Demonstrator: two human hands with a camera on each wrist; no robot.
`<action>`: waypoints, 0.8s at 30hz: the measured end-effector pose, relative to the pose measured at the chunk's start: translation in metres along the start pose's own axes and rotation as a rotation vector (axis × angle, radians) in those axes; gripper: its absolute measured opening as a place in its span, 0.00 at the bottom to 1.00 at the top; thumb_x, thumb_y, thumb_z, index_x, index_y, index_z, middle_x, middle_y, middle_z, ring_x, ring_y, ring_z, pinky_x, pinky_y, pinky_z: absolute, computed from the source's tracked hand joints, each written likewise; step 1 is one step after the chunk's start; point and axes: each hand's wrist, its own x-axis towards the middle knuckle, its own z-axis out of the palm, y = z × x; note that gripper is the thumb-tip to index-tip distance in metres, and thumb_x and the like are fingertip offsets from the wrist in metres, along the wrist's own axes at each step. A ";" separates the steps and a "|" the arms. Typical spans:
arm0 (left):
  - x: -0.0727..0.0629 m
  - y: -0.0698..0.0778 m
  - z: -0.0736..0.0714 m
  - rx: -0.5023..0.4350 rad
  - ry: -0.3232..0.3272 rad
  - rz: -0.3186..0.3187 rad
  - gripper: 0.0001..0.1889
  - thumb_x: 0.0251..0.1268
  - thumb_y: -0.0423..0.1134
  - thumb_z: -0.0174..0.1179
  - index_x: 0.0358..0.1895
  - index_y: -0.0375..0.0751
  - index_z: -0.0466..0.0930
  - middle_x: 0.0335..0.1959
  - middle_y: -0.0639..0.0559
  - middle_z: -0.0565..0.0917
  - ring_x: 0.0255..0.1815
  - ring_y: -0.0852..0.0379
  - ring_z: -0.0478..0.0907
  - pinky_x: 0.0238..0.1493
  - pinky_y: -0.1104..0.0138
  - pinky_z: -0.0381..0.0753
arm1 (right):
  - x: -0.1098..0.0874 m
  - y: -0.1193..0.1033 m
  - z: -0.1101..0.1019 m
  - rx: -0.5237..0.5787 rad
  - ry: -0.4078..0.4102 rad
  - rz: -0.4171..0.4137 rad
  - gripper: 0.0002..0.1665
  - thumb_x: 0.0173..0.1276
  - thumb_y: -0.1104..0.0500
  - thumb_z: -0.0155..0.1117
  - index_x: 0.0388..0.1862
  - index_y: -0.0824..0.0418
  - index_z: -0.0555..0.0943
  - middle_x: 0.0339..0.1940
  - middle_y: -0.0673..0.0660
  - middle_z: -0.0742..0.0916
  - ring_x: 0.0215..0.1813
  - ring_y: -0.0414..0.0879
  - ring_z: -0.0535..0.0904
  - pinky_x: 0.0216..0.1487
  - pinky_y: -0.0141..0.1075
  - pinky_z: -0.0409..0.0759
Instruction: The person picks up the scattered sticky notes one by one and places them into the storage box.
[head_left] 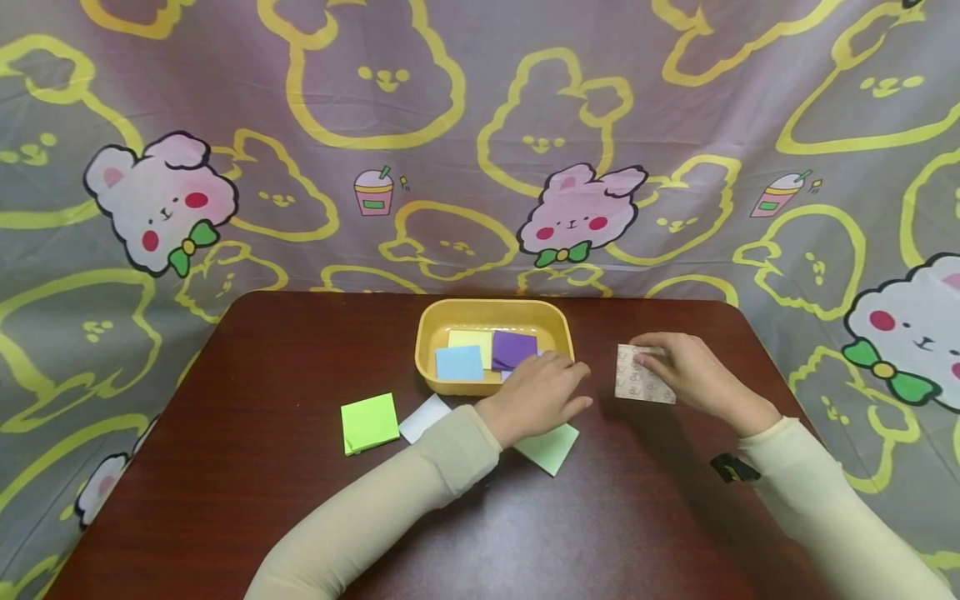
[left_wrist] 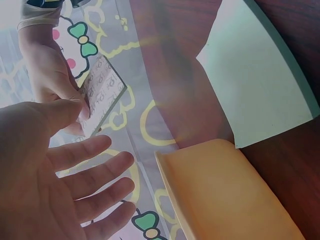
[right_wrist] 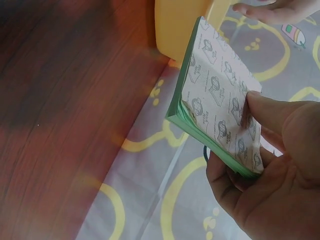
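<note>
My right hand (head_left: 693,372) pinches a sticky note pad (right_wrist: 220,100) between thumb and fingers, to the right of the yellow tray (head_left: 431,333). The pad is tilted up, its printed backing facing the camera and green sheets showing along its edges in the right wrist view. Over the tray's front right edge hovers my left hand (head_left: 538,398), fingers spread and holding nothing. A light blue pad (head_left: 460,363), a pale yellow pad (head_left: 471,338) and a purple pad (head_left: 514,348) lie inside the tray; my left hand hides part of its contents.
On the dark wooden table (head_left: 247,375), a bright green pad (head_left: 370,423) lies front left of the tray. A whitish pad (head_left: 424,417) and a pale green pad (head_left: 551,450) are partly covered by my left arm. Behind hangs a patterned curtain (head_left: 450,183).
</note>
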 end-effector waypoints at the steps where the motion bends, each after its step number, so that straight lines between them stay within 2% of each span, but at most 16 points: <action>1: 0.000 0.000 0.000 -0.002 0.000 0.000 0.21 0.75 0.55 0.55 0.61 0.48 0.79 0.52 0.53 0.86 0.55 0.54 0.81 0.58 0.63 0.77 | 0.000 -0.001 0.000 0.003 -0.002 0.000 0.15 0.75 0.61 0.61 0.54 0.69 0.83 0.50 0.65 0.89 0.51 0.58 0.87 0.50 0.55 0.82; 9: 0.000 -0.004 -0.002 -0.019 -0.003 -0.014 0.21 0.75 0.55 0.55 0.61 0.48 0.79 0.53 0.53 0.86 0.56 0.53 0.81 0.57 0.61 0.80 | 0.003 -0.006 0.000 -0.001 -0.007 0.000 0.15 0.75 0.62 0.61 0.54 0.69 0.83 0.51 0.65 0.89 0.51 0.58 0.87 0.50 0.54 0.83; 18: 0.000 -0.007 -0.005 -0.021 -0.010 -0.025 0.21 0.75 0.55 0.55 0.60 0.48 0.79 0.54 0.53 0.86 0.58 0.53 0.81 0.60 0.61 0.78 | 0.006 -0.008 0.002 -0.019 0.016 -0.019 0.13 0.73 0.63 0.63 0.52 0.68 0.85 0.48 0.62 0.90 0.48 0.54 0.87 0.48 0.51 0.83; 24: -0.001 -0.009 -0.004 -0.009 0.007 -0.020 0.21 0.75 0.55 0.55 0.60 0.47 0.79 0.54 0.53 0.86 0.58 0.53 0.81 0.62 0.62 0.78 | 0.007 -0.011 0.001 -0.009 0.013 -0.017 0.13 0.74 0.62 0.63 0.52 0.67 0.85 0.49 0.63 0.90 0.50 0.55 0.86 0.50 0.53 0.82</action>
